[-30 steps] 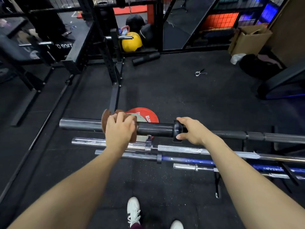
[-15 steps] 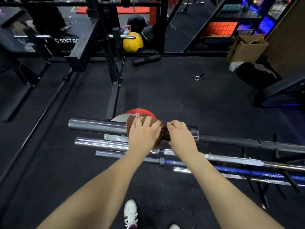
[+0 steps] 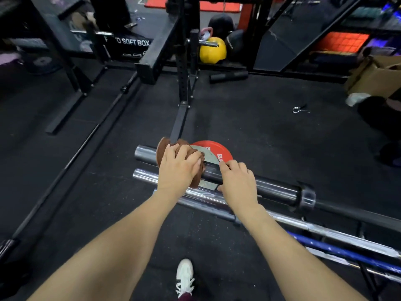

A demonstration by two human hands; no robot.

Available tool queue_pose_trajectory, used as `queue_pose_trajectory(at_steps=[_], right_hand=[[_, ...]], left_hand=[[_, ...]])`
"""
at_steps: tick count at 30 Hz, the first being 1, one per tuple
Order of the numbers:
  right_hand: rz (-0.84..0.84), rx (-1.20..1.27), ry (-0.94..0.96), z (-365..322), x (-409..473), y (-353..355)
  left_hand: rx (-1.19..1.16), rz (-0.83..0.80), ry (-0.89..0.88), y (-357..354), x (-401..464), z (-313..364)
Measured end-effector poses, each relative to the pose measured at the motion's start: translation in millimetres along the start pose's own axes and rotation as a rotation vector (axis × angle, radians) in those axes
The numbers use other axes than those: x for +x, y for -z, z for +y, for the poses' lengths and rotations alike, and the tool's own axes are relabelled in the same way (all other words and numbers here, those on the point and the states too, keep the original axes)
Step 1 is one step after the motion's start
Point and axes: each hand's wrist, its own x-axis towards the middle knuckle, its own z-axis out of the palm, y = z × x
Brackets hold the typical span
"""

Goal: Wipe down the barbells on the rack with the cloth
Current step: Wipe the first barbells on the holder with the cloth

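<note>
Left hand [image 3: 181,168] wrapped over the top bar [image 3: 277,189], fingers curled round the brown cloth [image 3: 161,149] and pressing it onto the dark sleeve near its free end. Right hand [image 3: 237,181] just beside it on the same sleeve, fingers arched over the top, thumb at the near side, steadying the metal bare. Hands close but apart, with a short strip of sleeve between them.

Long axis running from the free end at upper left down toward the collar [image 3: 307,197] and shaft at lower right. Cloth at the free end, so only a short stub of sleeve left beyond it; the longer unwiped-looking stretch lies toward the right hand and collar. Any stroke that way likely calls for lifting or sliding the right hand clear first. Left hand nearer the end, right nearer the collar.

Below, lying parallel on the rack: chrome bar [image 3: 147,176], a third bar mostly behind the forearms, and a blue bar [image 3: 338,250].

Hard to tell: how far the cloth wraps under the sleeve, hidden by the hand. Rack frame mostly cut off at lower right. Right ends of all bars out of view. Red plate [image 3: 217,148] on the floor behind, partly covered by both hands. Shoe [image 3: 184,276] below.
</note>
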Motion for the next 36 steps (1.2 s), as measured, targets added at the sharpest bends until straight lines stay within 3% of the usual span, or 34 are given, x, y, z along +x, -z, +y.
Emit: queue_pose_trajectory(at_steps=[11,21,31,36], right_hand=[[0.008,-0.017,0.068,-36,20,-4],[-0.001,0.008,0.068,-33,24,-3],[-0.048,-0.029,0.065,-31,20,4],[-0.048,-0.067,0.082,-33,17,5]], left_hand=[[-0.031,0.003,0.184,6,-2,-47],[-0.192,-0.25,0.65,16,11,-70],[-0.304,-0.261,0.767,25,10,-87],[-0.245,-0.315,0.808,36,7,-95]])
